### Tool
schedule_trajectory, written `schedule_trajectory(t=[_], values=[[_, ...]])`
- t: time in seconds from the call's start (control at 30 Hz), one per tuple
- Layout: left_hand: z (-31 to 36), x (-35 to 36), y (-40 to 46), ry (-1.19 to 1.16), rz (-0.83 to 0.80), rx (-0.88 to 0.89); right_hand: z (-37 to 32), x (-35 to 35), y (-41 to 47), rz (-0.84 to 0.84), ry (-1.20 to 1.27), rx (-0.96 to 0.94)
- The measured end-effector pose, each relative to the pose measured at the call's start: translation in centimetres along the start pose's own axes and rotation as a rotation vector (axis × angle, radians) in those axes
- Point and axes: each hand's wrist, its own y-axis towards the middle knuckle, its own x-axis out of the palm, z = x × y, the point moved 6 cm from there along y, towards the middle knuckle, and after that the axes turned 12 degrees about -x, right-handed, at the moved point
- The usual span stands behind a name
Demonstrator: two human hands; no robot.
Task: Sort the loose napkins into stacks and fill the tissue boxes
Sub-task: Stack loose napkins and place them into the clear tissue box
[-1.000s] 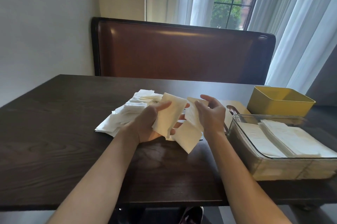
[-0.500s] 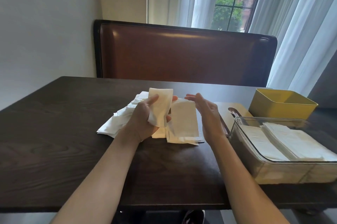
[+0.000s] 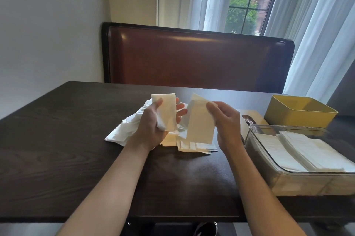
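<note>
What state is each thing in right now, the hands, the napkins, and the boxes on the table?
Left hand: grips a folded white napkin, upright.
Right hand: pinches a second folded white napkin, lifted off the table.
Loose white napkin pile: unsorted, lying on the dark wooden table.
Clear plastic tissue box: open, partly filled with napkin stacks.
Yellow box: open; contents hidden.

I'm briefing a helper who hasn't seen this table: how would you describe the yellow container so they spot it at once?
Start at the dark wooden table and go to its far right corner, near the white curtains. There, just behind the clear plastic box holding stacked napkins, sits the yellow container. It is the only opaque, brightly coloured box there, open-topped, its inside hidden from this view.
</note>
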Motion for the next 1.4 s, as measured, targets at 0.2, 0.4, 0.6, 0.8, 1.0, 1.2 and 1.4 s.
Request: schedule_trajectory(t=[0.2,0.4,0.6,0.8,1.0,1.2,1.4], values=[[-1.7,1.4,-0.1,0.121,-0.034,-0.01,0.4,1.6,-0.7,-0.192,0.352,0.209],[-4.5,1.6,0.6,0.198,-0.067,-0.176,1.3,0.7,-0.5,-0.028,-0.057,0.145],[-5.8,2.6,0.3,0.191,-0.238,-0.265,2.2,0.6,-1.1,-0.058,-0.228,0.17],[-4.3,1.4,1.1,0.022,-0.07,-0.066,1.8,0.2,-0.4,-0.007,-0.326,0.106],[-3.5,0.5,1.5,-0.082,0.019,0.051,1.8,2.0,-0.5,-0.177,-0.419,0.027],[-3.9,1.7,0.9,0.054,-0.089,0.03,2.2,2.4,-1.1,-0.258,-0.301,0.118],[-4.3,1.1,1.3,0.054,-0.065,-0.021,2.4,2.7,-1.6,-0.324,-0.225,0.213]])
